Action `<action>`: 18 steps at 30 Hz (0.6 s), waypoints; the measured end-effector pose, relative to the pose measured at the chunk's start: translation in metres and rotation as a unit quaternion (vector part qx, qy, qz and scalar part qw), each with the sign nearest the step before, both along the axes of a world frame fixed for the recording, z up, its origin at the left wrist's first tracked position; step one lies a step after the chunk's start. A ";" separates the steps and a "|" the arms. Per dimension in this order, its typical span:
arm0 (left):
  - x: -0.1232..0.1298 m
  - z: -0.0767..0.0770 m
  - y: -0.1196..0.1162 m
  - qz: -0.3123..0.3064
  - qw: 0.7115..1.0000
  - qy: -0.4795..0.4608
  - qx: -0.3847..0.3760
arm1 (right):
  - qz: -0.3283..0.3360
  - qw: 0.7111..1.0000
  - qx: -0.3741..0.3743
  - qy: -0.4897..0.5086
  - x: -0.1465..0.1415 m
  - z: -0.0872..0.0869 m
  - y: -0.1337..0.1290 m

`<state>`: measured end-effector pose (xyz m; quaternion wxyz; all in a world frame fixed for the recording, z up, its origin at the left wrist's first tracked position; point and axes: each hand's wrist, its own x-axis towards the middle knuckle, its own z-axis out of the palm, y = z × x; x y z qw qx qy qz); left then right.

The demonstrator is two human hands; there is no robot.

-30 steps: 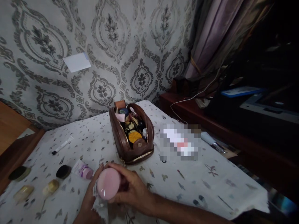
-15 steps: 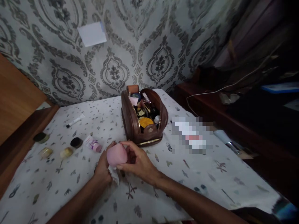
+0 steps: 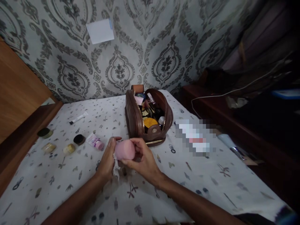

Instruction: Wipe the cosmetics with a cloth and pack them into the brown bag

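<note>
A pink rounded container [image 3: 125, 149] is held between my two hands above the patterned cloth. My left hand [image 3: 107, 161] is closed round its left side, with a crumpled white tissue [image 3: 116, 168] hanging below the palm. On the right side, my right hand [image 3: 145, 159] grips the container with thumb and fingers. Just behind the hands stands an unzipped brown bag [image 3: 134, 120], full of cosmetics, among them a round yellow item [image 3: 150, 123].
Left on the cloth [image 3: 82, 175] lie a pink-capped tube [image 3: 95, 141], a black lid [image 3: 79, 139], two small yellowish jars [image 3: 69, 149], a dark green jar [image 3: 45, 132] and a thin tube [image 3: 79, 118]. A brush [image 3: 231, 146] lies at the right edge.
The view has shifted slightly. The pink container has turned more sideways in my hands, and both hands sit a little further right and closer to the bag.
</note>
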<state>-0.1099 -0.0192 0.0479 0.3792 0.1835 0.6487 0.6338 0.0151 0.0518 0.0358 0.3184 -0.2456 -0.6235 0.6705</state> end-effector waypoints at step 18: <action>-0.011 -0.008 -0.016 -0.112 0.744 0.650 0.111 | 0.028 0.999 0.002 0.034 0.004 -0.011 0.006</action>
